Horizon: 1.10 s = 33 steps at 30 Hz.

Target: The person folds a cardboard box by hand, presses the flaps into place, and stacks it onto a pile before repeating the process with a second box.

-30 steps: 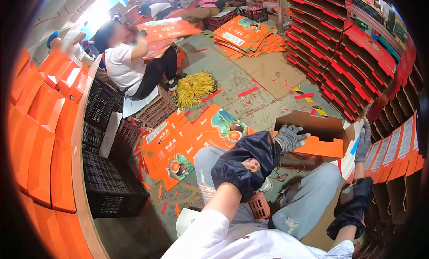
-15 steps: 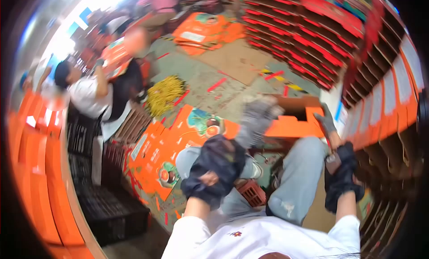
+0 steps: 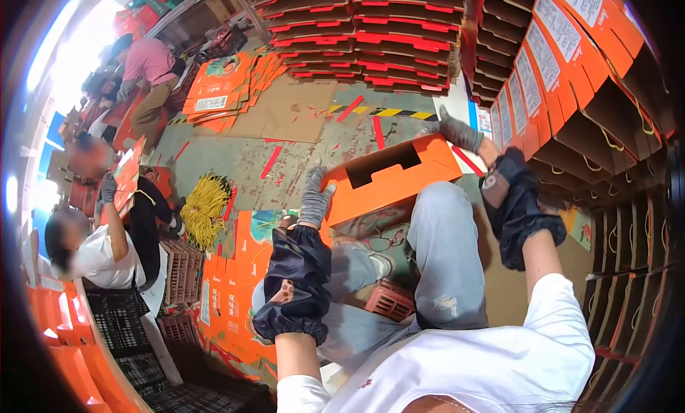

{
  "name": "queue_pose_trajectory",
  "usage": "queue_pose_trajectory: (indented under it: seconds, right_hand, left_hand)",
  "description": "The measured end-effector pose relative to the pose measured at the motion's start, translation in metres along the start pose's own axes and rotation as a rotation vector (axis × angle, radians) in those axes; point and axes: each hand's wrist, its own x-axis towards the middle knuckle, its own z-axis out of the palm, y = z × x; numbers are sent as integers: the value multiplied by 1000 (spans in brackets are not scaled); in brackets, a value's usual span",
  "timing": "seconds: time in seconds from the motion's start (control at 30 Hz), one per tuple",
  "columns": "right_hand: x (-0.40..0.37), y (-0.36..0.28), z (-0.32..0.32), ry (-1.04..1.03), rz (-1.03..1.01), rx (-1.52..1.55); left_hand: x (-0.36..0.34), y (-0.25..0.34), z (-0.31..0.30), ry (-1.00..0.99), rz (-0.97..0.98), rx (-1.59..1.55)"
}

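Observation:
An orange cardboard box (image 3: 394, 187) with a dark cut-out opening in its upper face lies in front of my knees, its right end slightly higher in view. My left hand (image 3: 315, 197), in a grey striped glove, holds the box's left end, the thumb over its edge. At the right end, my right hand (image 3: 459, 132), gloved the same way, grips the upper corner with its thumb raised. The box hides part of the fingers. Flat orange printed cartons (image 3: 232, 288) lie on the floor by my left forearm.
Stacked folded cartons (image 3: 371, 38) rise ahead, with upright orange boxes (image 3: 531, 92) at right. A yellow cord bundle (image 3: 207, 210) lies left of centre. A co-worker (image 3: 107, 245) sits at left holding an orange carton; another person (image 3: 150, 67) bends farther back. Black crates (image 3: 132, 342) stand lower left.
My left hand, blurred above the box before, is now on its left end. The box now sits tilted between both hands. My view has swung to the right.

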Motion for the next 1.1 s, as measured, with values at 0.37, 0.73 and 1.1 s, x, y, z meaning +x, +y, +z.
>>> queue_pose_trajectory:
  seconds: [0.37,0.73,1.1]
  right_hand:
    - [30,-30,69,-221,320,-1546]
    - [4,-10,83,45,-3,-1784]
    - [-9,37,29,152,-496,-1409]
  left_hand:
    - [2,40,-12,-359,-143,276]
    - [2,59,1,-294,-149,785]
    - [-39,111,9,-327,257,1064]
